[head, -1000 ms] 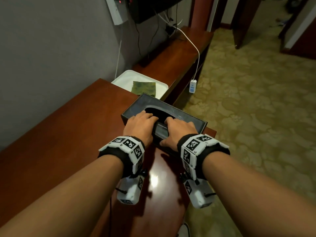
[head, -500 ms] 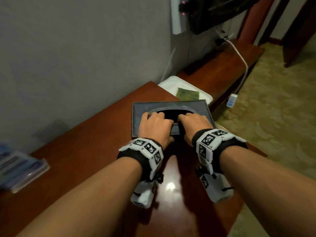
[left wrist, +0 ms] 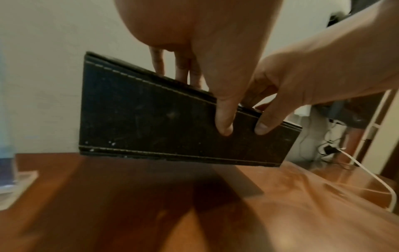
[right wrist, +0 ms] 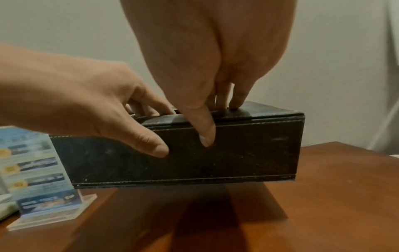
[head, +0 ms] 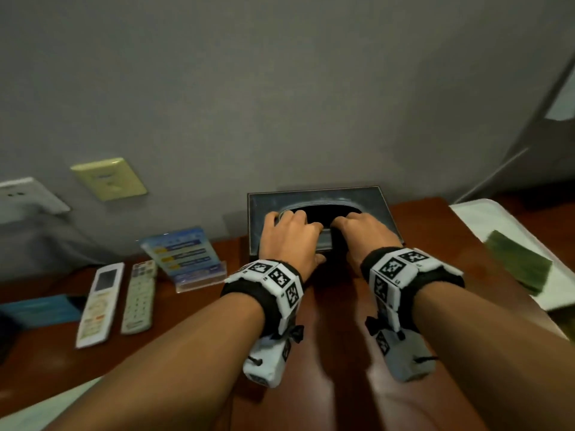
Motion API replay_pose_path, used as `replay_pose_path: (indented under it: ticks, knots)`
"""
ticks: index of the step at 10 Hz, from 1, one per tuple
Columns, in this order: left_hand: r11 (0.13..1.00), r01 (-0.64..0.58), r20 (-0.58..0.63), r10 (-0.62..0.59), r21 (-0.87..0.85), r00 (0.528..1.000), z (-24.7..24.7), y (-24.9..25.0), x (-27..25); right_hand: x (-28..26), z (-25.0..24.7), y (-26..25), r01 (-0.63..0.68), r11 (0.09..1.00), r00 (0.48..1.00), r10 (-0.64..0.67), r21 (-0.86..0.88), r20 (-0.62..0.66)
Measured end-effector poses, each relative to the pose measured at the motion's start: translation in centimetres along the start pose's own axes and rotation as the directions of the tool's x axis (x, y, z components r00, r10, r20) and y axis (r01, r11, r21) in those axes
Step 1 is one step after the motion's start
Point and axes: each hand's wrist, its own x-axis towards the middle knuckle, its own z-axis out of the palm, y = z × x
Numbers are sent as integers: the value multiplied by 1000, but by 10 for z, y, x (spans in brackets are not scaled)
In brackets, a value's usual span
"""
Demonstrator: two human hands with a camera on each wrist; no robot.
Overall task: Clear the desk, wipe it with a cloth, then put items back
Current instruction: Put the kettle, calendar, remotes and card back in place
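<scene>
Black leather tissue box [head: 317, 197], two-handed grip
Left hand [head: 289, 241], right hand [head: 364, 237] both clamped on near rim; long axis crosswise along wall [head: 280, 88], just above desk [head: 186, 309].

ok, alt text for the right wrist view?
The left hand and right hand grip a black stitched box by its top opening, thumbs on its front face, over a wooden desk. A clear stand holding a blue leaflet is beside it.

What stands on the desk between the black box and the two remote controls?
A clear stand holding a blue leaflet; the head view shows it between the black box and remote controls.
</scene>
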Motion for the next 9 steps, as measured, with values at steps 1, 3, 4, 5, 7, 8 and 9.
replay_pose_path:
  ticks: [1, 3, 4, 5, 7, 8, 9]
  knots:
    - [998, 70, 36, -70, -4, 997, 14, -23, 1, 24, 10, -17, 62, 998, 997, -61, -9, 53]
    - [992, 127, 95, -125, -17, 988, 44, -42, 2, 47, 33, -29, 100, 995, 988, -97, -21, 122]
    - [988, 142, 119, -135, -52, 984, 54, -40, 2, 52, 42, -27, 89, 996, 987, -85, -21, 139]
    - [977, 180, 102, -169, -112, 980, 63, -42, 4, 56, 51, -27, 86, 996, 993, -86, -6, 79]
    - [972, 191, 83, -181, -136, 980, 65, -41, 3, 55, 55, -28, 96, 995, 994, -94, -19, 55]
    - [964, 205, 99, -190, -169, 977, 60, -43, 0, 52, 47, -29, 80, 997, 991, -79, -1, 104]
    - [962, 213, 66, -204, -174, 977, 49, -46, -4, 48, 40, -31, 66, 997, 996, -69, 39, 65]
